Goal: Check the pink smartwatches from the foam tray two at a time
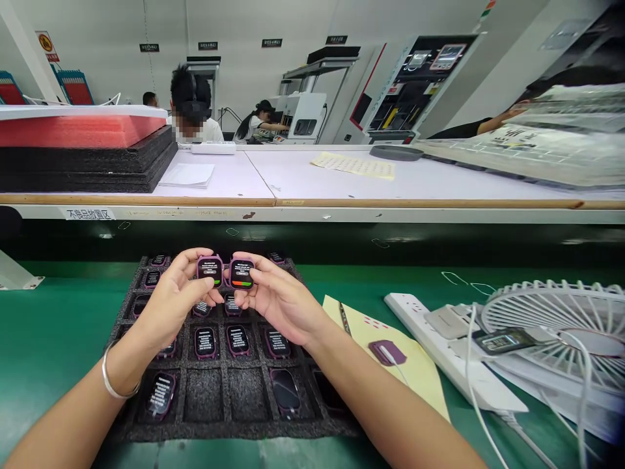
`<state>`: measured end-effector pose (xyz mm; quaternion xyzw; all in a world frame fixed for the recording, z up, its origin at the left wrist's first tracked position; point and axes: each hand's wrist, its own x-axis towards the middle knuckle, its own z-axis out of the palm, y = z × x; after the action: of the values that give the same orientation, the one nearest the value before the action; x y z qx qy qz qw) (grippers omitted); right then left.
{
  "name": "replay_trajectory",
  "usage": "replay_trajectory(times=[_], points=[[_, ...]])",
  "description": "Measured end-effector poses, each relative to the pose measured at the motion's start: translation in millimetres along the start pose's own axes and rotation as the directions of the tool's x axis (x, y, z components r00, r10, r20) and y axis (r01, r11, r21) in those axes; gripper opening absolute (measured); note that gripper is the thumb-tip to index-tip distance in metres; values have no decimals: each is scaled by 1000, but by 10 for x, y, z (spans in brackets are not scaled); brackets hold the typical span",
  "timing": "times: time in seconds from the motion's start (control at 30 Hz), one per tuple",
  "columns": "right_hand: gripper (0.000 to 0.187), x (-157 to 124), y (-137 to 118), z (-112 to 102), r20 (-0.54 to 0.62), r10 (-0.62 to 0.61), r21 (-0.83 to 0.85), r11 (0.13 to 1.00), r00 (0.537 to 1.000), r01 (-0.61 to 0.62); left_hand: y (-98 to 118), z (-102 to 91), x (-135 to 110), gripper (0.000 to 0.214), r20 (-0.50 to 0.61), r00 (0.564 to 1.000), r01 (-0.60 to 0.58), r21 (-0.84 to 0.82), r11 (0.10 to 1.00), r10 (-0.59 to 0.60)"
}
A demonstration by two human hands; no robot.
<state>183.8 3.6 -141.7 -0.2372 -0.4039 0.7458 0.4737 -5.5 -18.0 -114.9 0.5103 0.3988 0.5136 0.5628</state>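
My left hand [172, 301] holds a purple smartwatch body [209, 270] with its screen lit. Beside it, my right hand [282, 301] holds a second purple watch body [241, 273], its screen showing text with a red and green bar. Both watches are held side by side above a black foam tray [222, 394] on the green mat. Several more purple watch bodies [237, 340] lie in the tray's pockets, and some pockets are bare. A silver bangle sits on my left wrist.
Right of the tray lie a yellow paper [420, 365] with a purple charger puck [387, 352], a white power strip [439, 352] and a white fan [551, 326]. A raised white shelf [342, 189] carries stacked foam trays [83, 156]. Other people work beyond it.
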Motion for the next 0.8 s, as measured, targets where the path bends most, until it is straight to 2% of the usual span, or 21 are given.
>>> replay_trajectory(times=[0.23, 0.43, 0.8], points=[[42, -10, 12, 10, -6, -43, -42, 998, 999, 43, -21, 0, 9, 65, 11, 999, 32, -60, 998, -31], [39, -19, 1, 11, 0, -81, -91, 993, 997, 81, -46, -14, 17, 52, 16, 1000, -4, -30, 1000, 5], [43, -40, 5, 21, 41, -140, -145, 979, 989, 144, -114, -31, 46, 46, 73, 995, -73, -31, 997, 75]])
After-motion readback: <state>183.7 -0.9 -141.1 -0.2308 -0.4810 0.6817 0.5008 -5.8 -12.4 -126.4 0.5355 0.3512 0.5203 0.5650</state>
